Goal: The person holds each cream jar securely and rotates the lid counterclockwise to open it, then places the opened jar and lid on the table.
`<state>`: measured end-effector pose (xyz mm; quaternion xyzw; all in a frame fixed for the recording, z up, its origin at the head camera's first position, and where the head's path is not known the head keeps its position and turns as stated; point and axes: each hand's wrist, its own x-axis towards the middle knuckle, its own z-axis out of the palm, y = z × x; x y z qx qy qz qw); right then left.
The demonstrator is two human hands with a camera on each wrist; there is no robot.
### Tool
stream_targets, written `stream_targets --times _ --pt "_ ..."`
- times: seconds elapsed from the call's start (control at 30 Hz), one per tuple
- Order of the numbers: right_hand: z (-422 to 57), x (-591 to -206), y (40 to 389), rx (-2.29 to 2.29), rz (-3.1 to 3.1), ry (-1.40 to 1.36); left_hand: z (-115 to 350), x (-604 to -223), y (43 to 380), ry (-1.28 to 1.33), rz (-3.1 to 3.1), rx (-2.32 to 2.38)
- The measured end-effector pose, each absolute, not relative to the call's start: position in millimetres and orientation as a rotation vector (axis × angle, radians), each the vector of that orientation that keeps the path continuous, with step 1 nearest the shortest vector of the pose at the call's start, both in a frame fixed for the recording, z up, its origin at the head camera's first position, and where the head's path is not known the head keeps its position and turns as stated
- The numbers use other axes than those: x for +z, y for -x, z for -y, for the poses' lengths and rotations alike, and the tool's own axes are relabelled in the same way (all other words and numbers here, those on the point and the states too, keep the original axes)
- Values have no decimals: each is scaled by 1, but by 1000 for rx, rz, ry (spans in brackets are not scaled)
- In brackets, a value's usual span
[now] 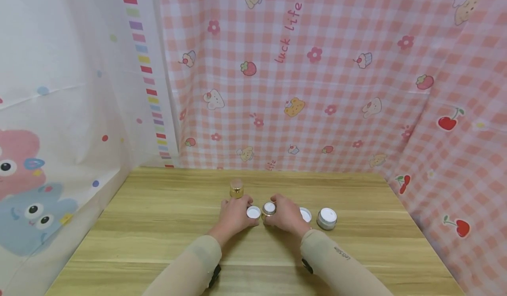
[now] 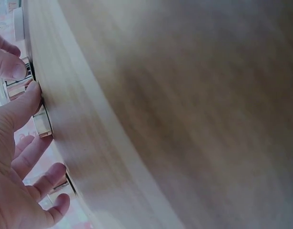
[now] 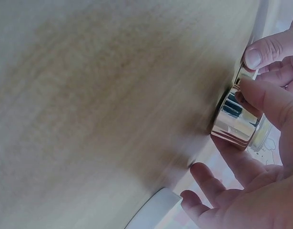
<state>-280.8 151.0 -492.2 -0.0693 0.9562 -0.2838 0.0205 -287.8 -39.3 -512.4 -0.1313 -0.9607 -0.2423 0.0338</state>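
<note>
In the head view, the left hand (image 1: 233, 217) pinches a small gold lid (image 1: 253, 212) between thumb and fingers, its white inside facing up. Close beside it, the right hand (image 1: 288, 216) grips a small gold cosmetic jar (image 1: 269, 208) with a white disc at its mouth. The jar's shiny gold wall (image 3: 236, 119) shows in the right wrist view, between that hand's thumb and fingers. The left wrist view has the lid's gold side (image 2: 43, 123) low at the table surface. Behind the left hand stands a gold bottle (image 1: 236, 188) with a pinkish top.
Right of the right hand, a white-lined lid (image 1: 305, 214) lies partly hidden by that hand. Beyond it stands a larger open jar (image 1: 327, 218) with a white top. All sit on a wood-grain table (image 1: 166, 225), with pink checked cloth (image 1: 277, 89) hanging behind.
</note>
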Motion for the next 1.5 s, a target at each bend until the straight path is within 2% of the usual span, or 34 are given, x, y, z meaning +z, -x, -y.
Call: stream_targets --times 0.73,1.03,1.23,1.5 --pt "-155 -488 275 -969 -2916 232 50 -508 283 415 2985 -741" --pt "-156 -478 259 -984 -2980 259 68 -506 274 374 2976 -853" --pt "-157 -473 236 -899 -3171 392 79 -512 278 259 2931 -864" --pt "-140 -468 210 -825 -3233 682 84 -515 295 12 2828 -1124"
